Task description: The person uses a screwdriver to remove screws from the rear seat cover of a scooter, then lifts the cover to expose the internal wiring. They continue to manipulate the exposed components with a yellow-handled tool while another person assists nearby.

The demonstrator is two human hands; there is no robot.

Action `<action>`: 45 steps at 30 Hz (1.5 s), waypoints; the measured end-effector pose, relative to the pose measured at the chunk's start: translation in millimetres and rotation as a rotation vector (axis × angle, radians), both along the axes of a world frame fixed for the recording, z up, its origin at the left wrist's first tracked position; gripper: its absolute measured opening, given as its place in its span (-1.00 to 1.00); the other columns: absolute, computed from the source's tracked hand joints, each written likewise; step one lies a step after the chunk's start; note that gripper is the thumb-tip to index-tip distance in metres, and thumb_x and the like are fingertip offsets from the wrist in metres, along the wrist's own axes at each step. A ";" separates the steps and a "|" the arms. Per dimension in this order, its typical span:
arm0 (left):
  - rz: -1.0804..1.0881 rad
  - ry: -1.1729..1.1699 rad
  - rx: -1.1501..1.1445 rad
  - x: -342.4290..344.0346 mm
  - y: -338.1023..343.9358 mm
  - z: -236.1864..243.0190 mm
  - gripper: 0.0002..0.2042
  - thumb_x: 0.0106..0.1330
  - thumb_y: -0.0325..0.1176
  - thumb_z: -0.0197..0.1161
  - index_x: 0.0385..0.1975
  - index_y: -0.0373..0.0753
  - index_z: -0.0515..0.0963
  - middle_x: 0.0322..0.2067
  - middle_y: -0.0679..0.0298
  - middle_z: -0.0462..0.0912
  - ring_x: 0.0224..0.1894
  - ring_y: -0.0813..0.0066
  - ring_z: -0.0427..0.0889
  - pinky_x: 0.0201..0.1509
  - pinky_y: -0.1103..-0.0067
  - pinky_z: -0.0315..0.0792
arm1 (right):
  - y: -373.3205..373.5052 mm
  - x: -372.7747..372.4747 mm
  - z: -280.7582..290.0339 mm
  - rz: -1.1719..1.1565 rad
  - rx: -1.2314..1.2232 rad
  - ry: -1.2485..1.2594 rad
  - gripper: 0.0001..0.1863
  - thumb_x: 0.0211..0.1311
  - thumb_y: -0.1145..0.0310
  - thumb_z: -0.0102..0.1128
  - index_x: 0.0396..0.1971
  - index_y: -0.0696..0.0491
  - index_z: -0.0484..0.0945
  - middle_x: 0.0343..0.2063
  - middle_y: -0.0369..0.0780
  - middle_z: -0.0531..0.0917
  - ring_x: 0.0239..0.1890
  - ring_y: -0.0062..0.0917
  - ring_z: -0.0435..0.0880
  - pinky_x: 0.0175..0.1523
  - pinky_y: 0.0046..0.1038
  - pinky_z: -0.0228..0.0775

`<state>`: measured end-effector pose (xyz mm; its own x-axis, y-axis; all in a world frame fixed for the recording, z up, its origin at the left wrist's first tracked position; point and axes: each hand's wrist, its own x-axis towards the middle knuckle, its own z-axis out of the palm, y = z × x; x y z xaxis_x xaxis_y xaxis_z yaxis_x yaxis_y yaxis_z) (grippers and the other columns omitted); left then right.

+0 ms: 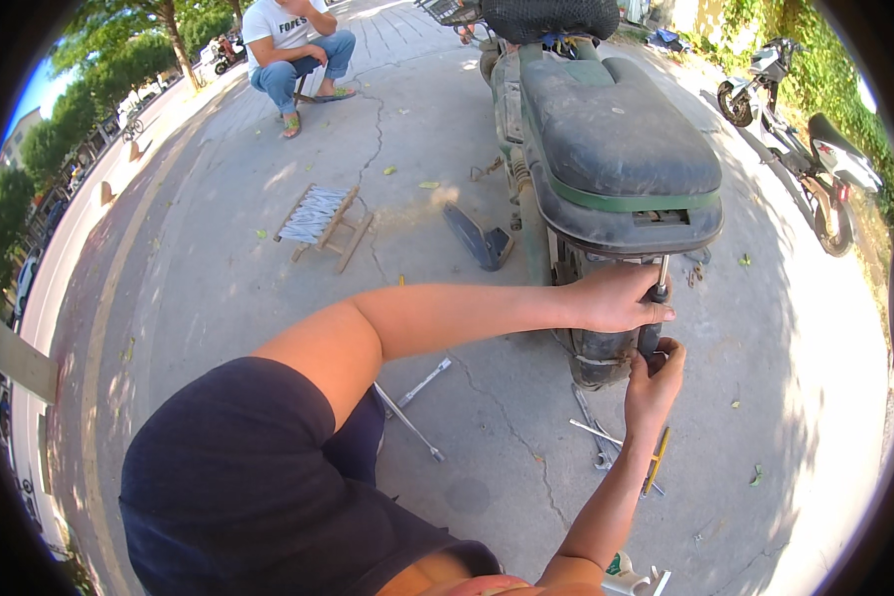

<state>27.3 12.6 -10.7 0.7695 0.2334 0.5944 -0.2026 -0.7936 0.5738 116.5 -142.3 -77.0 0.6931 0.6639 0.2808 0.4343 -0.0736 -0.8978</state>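
A screwdriver point(651, 340) with a dark handle stands nearly upright, its metal shaft reaching up to the underside of the scooter's tail. My left hand point(614, 298) is closed around the upper handle and lower shaft, just below the seat's rear edge. Lower down, the fingers of my right hand point(658, 385) pinch the handle's bottom end. Above both hands is the black and green seat point(616, 134) of a dusty scooter. Its rear wheel point(604, 372) shows just left of my right hand. Where the screwdriver's tip meets the scooter is hard to make out.
Wrenches point(603, 452) and a yellow-handled tool point(656, 463) lie near my right forearm. A cross-shaped lug wrench point(404, 409) lies below my left arm. Farther off are a folding stool point(318, 219), a dark plastic panel point(479, 238), a seated person point(293, 50) and a parked motorbike point(815, 164).
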 end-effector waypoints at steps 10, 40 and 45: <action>-0.033 0.203 -0.237 -6.8 3.2 8.2 -0.75 0.43 -0.18 0.16 -0.18 -0.26 0.48 -0.36 0.25 0.55 -0.28 0.51 0.54 -0.13 0.51 0.42 | -2.0 0.5 1.5 0.140 0.028 0.060 -0.57 0.09 0.58 0.32 0.00 0.24 0.45 -0.17 -0.09 0.54 -0.31 -0.46 0.60 -0.18 -0.42 0.46; -0.026 0.303 -0.498 1.7 -12.0 19.3 -0.80 0.37 -0.28 0.26 -0.17 -0.28 0.54 -0.32 0.34 0.59 -0.23 0.62 0.52 -0.13 0.56 0.43 | 8.7 1.4 -12.1 -0.199 0.031 -0.224 -0.52 0.15 0.52 0.32 0.07 0.24 0.41 -0.31 -0.11 0.60 -0.39 -0.46 0.59 -0.26 -0.42 0.45; -0.025 0.101 -0.316 2.6 0.3 2.3 -0.79 0.36 -0.29 0.28 -0.17 -0.29 0.52 -0.33 0.35 0.60 -0.27 0.63 0.55 -0.18 0.57 0.45 | -1.7 2.8 6.4 0.118 0.033 0.014 -0.44 0.12 0.50 0.35 0.12 0.23 0.38 -0.32 -0.10 0.57 -0.37 -0.38 0.57 -0.20 -0.39 0.46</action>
<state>29.9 12.9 -8.3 0.8289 0.3744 0.4155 -0.1490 -0.5683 0.8093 119.2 -144.0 -70.6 0.6143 0.7319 0.2950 0.4257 0.0074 -0.9048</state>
